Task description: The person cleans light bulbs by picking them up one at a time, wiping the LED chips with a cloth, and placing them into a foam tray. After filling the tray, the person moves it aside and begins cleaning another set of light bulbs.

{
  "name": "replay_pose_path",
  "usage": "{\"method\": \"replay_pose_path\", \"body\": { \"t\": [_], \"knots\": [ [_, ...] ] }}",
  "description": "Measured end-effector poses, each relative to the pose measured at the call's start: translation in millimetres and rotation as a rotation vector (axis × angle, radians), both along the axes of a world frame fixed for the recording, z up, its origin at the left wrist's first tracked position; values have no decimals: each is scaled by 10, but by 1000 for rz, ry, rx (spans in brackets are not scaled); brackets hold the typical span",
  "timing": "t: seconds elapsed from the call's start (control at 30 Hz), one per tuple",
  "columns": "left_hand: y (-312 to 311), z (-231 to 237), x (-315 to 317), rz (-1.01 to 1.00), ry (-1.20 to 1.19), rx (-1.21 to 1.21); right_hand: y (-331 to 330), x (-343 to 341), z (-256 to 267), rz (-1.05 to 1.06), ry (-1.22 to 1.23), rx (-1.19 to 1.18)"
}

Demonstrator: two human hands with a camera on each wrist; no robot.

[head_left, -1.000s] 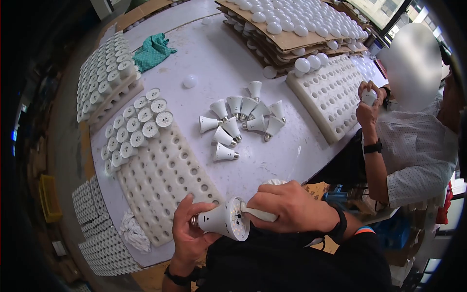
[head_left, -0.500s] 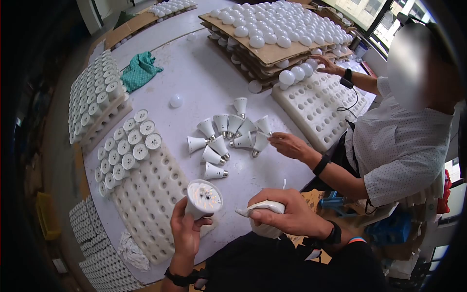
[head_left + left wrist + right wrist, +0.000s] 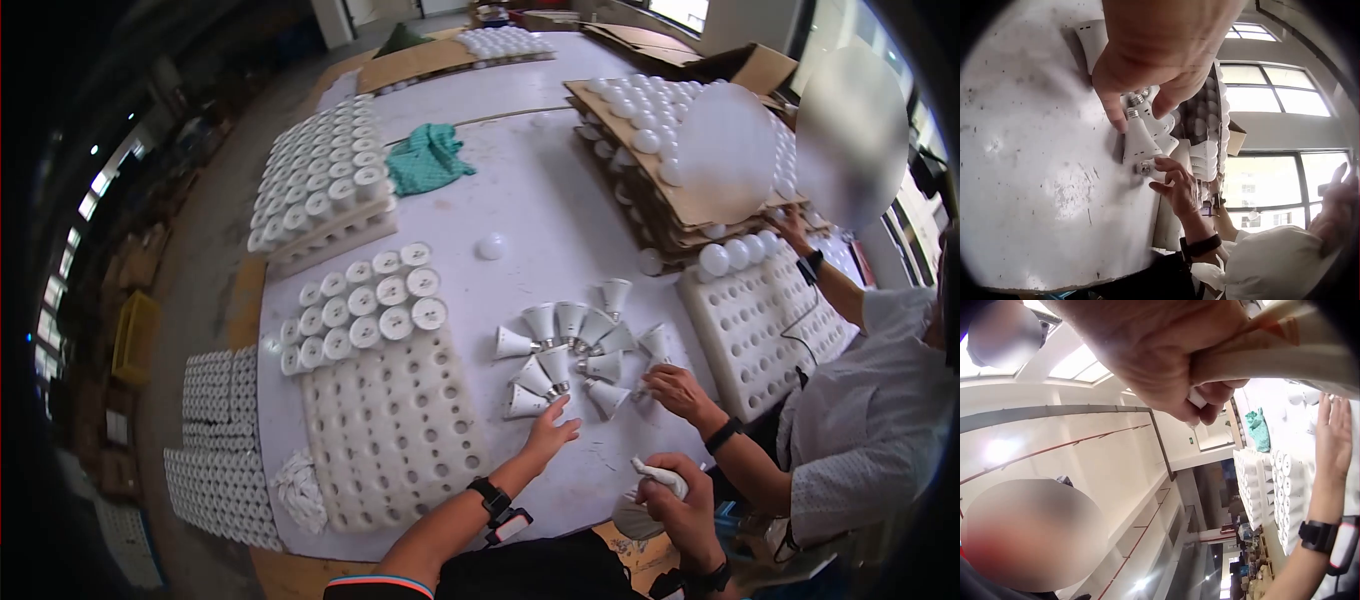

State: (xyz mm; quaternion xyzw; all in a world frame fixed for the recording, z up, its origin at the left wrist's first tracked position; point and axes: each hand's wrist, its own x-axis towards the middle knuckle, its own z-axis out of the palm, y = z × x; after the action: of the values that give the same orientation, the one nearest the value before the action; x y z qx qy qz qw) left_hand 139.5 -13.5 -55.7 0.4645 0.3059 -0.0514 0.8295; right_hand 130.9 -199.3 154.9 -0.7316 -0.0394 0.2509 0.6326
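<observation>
My left hand reaches over a cluster of white bulb housings lying on the table. In the left wrist view, its thumb and fingers are spread around the metal screw base of one housing. My right hand grips a white squeeze bag, its fingers curled round it near the front table edge. That bag fills the upper right corner of the right wrist view. Another person's hand is at the right side of the same cluster.
A pitted white foam tray holds upright housings with circuit boards. A second foam tray stands right, beside stacked cardboard sheets of domes. A teal cloth, a loose dome and a crumpled white cloth lie around.
The bulb housing held earlier is no longer in my left hand, which has moved forward and right to the cluster. My right hand keeps the bag and has shifted right. The view has turned.
</observation>
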Motion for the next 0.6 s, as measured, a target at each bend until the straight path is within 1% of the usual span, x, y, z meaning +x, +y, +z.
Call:
{"method": "replay_pose_path", "body": {
  "t": [0.07,0.1,0.17,0.2,0.23,0.27,0.3,0.33,0.37,0.4,0.43,0.47,0.5,0.53,0.6],
  "knots": [
    [207,193,-30,-267,-49,228,85,2,33,-1,87,-13],
    [441,163,-101,-246,-128,125,123,36,15,7,83,-12],
    [997,322,-212,-180,29,134,180,103,-41,235,-179,-71],
    [1241,335,-285,-8,7,189,227,108,-44,231,-175,-87],
    [1494,215,-345,160,-10,190,293,97,-29,215,-116,-46],
    [1746,93,-368,218,-8,261,347,81,-17,184,-59,-10],
    [1920,55,-364,279,3,275,395,93,-27,203,-79,0],
    [2046,0,-325,289,-2,333,420,90,-40,216,-60,-9],
    [2138,-67,-249,280,5,374,466,94,-32,235,-117,-44],
    [2156,-119,-152,295,-2,405,506,89,27,239,-42,-75],
    [2154,-85,-19,252,-70,434,519,83,-62,259,-196,26],
    [2156,-201,123,325,-88,408,549,60,-77,248,-290,67],
    [2243,-482,268,347,-98,457,567,40,-154,252,-390,79],
    [2150,-370,373,375,0,451,583,18,-180,253,-425,85],
    [2367,-863,607,462,55,586,596,-6,-250,221,-467,61]
  ]
}}
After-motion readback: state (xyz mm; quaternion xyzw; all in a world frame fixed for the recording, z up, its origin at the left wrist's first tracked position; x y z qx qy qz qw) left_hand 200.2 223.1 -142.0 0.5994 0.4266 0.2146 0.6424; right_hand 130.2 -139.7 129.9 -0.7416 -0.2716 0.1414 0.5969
